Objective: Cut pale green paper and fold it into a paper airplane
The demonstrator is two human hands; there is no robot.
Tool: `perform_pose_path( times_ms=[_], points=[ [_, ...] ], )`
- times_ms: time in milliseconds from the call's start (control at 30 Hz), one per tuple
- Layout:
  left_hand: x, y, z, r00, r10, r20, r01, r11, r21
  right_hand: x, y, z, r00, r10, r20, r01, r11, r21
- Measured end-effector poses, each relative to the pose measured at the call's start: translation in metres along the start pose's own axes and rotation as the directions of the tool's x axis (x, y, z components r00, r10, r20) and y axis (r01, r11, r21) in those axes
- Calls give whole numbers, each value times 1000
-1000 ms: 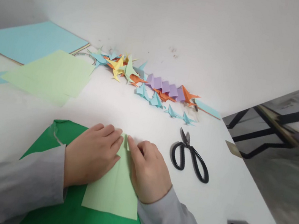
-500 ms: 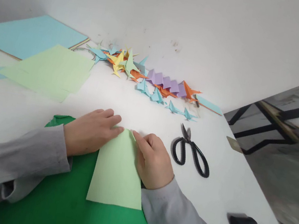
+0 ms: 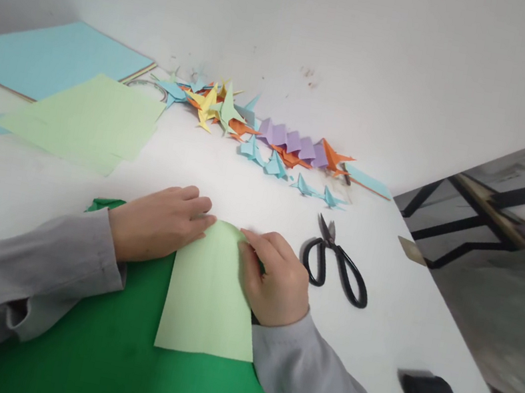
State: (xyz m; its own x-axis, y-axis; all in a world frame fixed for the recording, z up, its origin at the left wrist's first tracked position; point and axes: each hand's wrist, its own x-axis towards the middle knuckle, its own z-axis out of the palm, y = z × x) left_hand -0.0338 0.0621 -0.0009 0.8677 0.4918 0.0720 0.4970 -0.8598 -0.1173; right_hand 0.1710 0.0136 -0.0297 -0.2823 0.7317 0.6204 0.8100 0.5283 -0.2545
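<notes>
Green folded sheet (image 3: 209,295) under two hands (image 3: 161,223).

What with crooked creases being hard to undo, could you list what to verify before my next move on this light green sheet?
1. Light green sheet lies flat on the dark green sheet: ok.
2. Left hand presses the sheet's upper left edge: ok.
3. Right hand presses its upper right edge: ok.
4. Top corners matched evenly: cannot tell, the fingers cover them.
5. Scissors lie off the sheet, apart from the right hand: ok.
</notes>
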Motion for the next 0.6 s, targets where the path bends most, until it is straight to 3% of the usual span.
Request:
perform_pose_path(
  times_ms=[167,600],
  points=[
    [0,0,0,1000,-5,-6,5,1000,-3,1,-5,-2,997,-44,-70,42,999,-18],
    [0,2,-3,1000,6,9,-6,1000,8,2,-3,-1,997,-44,-64,41,998,-41]
  ],
)
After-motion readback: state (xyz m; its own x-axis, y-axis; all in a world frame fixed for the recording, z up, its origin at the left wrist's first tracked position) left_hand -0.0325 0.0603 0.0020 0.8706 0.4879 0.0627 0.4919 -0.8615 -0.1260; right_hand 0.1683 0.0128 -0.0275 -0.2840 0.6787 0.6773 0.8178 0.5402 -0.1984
